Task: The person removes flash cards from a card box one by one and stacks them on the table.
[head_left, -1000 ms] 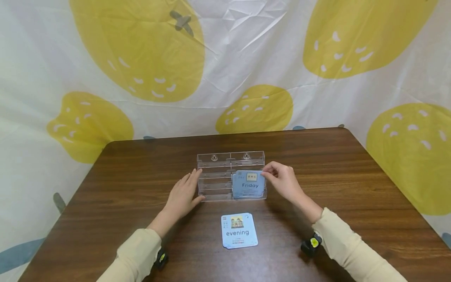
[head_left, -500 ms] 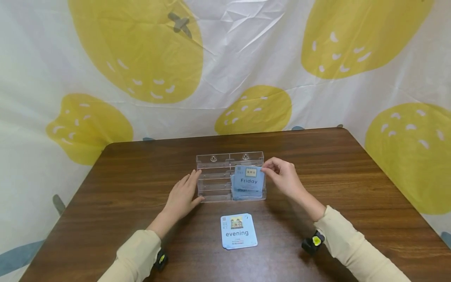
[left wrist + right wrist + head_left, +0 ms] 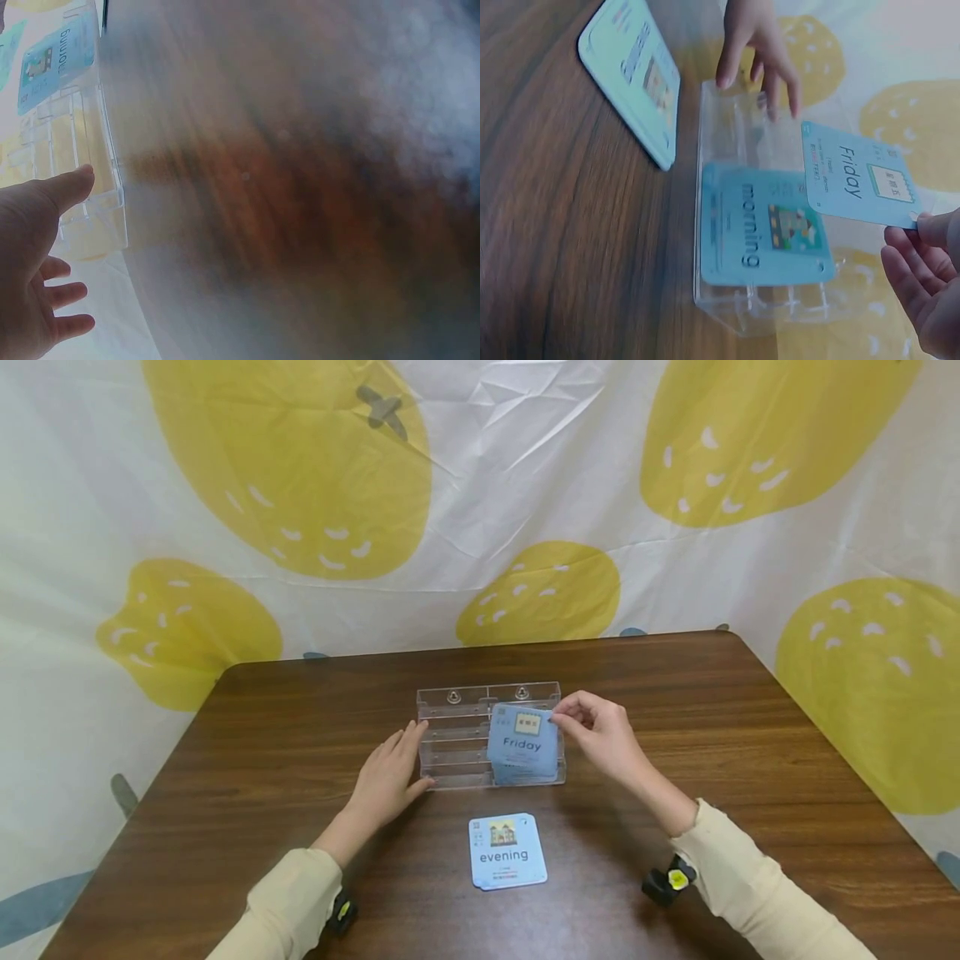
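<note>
Between thumb and fingers, my right hand (image 3: 602,732) pinches one corner of a light blue "Friday" flashcard (image 3: 859,176). That card is lifted in front of a clear plastic card rack (image 3: 453,752) with stepped pockets in two columns. Behind and below it, a "morning" flashcard (image 3: 761,225) stands in the front pocket of the right column. My left hand (image 3: 390,772) rests at the rack's left side, its fingers extended and the thumb (image 3: 71,187) near the lower front corner. A small stack of flashcards with "evening" on top (image 3: 507,853) lies on the table before the rack.
The brown wood table (image 3: 300,710) bears the rack and cards. Behind it hangs a white curtain (image 3: 480,485) printed with yellow fruit. A dark wrist camera sits under each sleeve (image 3: 750,877).
My right hand has drawn the "Friday" card up from the front pocket and shifted it slightly left, uncovering part of the "morning" card. My left hand has stayed at the rack.
</note>
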`<state>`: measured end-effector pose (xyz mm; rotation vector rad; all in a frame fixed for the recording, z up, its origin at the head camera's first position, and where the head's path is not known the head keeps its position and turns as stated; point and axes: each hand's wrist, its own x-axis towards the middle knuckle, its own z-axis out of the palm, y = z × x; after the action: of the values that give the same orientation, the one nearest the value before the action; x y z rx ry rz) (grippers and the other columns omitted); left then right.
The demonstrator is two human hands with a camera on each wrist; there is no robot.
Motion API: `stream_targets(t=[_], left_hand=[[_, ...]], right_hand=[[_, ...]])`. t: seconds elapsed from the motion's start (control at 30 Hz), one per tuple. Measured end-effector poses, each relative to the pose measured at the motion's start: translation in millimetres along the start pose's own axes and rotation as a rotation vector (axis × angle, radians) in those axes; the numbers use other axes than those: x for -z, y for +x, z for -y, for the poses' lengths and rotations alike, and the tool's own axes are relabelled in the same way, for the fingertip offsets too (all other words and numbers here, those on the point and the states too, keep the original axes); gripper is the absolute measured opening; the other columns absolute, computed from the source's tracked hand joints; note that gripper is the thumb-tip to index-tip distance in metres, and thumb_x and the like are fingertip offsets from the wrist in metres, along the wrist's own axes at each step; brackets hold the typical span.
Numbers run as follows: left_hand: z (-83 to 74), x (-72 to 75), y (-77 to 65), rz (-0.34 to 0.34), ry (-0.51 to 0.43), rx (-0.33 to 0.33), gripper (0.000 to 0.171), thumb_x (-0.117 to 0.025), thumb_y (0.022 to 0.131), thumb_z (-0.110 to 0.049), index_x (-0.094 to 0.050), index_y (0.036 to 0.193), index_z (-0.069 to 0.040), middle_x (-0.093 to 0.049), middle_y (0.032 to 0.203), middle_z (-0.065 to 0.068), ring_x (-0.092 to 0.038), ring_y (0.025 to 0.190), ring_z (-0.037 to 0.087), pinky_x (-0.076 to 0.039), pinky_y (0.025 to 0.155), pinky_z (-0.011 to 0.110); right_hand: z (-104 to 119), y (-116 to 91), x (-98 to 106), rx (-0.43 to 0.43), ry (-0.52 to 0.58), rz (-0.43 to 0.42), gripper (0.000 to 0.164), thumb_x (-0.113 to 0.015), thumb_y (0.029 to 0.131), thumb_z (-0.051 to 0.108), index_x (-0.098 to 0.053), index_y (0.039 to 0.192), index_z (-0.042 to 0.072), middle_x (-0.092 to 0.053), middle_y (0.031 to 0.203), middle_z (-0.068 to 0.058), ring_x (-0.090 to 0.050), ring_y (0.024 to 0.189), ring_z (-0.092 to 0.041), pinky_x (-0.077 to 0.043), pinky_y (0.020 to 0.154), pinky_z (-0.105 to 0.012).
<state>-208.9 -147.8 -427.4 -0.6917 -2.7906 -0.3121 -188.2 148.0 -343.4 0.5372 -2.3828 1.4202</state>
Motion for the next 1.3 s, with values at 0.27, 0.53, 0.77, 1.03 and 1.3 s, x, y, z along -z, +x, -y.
stream_targets(t=[0.27, 0.53, 0.77, 1.03, 1.3], left_hand=[[0.1, -0.4, 0.2, -0.013, -0.002, -0.007, 0.085, -0.072, 0.076, -0.032, -0.026, 0.141, -0.003, -0.038, 0.138, 0.022, -0.043, 0.120, 0.038, -0.036, 0.098, 0.049], [-0.6, -0.6, 1.7, -0.011, -0.007, -0.003, 0.085, -0.073, 0.076, -0.032, -0.026, 0.140, -0.002, -0.038, 0.138, 0.022, -0.042, 0.120, 0.038, -0.036, 0.099, 0.049], [-1.2, -0.8, 2.3, -0.006, -0.007, 0.002, 0.084, -0.073, 0.076, -0.031, -0.026, 0.140, -0.003, -0.038, 0.138, 0.022, -0.042, 0.120, 0.038, -0.036, 0.098, 0.049], [-1.9, 0.9, 1.0, 0.022, -0.011, 0.013, 0.083, -0.071, 0.077, -0.031, -0.026, 0.141, -0.003, -0.037, 0.139, 0.022, -0.041, 0.121, 0.038, -0.035, 0.099, 0.049], [-1.4, 1.3, 0.5, 0.026, 0.001, 0.019, 0.083, -0.071, 0.078, -0.031, -0.025, 0.141, -0.004, -0.037, 0.139, 0.022, -0.041, 0.121, 0.038, -0.036, 0.099, 0.049]], right_hand=[[-22.2, -4.4, -7.6, -0.130, 0.271, 0.128, 0.011, -0.057, 0.086, -0.002, -0.057, 0.090, -0.013, -0.062, 0.071, -0.016, -0.058, 0.058, -0.011, -0.053, 0.053, -0.028], [-23.9, -17.5, -15.6, -0.301, 0.406, 0.194, 0.017, -0.054, 0.088, -0.001, -0.054, 0.095, -0.016, -0.061, 0.070, -0.002, -0.058, 0.061, -0.010, -0.055, 0.058, -0.035], [-28.1, -32.6, -21.8, -0.391, 0.488, 0.231, 0.020, -0.054, 0.088, 0.001, -0.051, 0.097, -0.017, -0.060, 0.070, 0.001, -0.057, 0.063, -0.009, -0.054, 0.059, -0.027], [-35.7, -49.9, -30.9, -0.434, 0.509, 0.277, 0.025, -0.055, 0.088, 0.004, -0.051, 0.099, -0.018, -0.062, 0.074, -0.002, -0.059, 0.063, -0.011, -0.054, 0.059, -0.025], [-38.8, -58.0, -34.6, -0.455, 0.490, 0.316, 0.025, -0.055, 0.088, 0.005, -0.051, 0.100, -0.017, -0.062, 0.076, -0.005, -0.059, 0.065, -0.012, -0.055, 0.060, -0.028]])
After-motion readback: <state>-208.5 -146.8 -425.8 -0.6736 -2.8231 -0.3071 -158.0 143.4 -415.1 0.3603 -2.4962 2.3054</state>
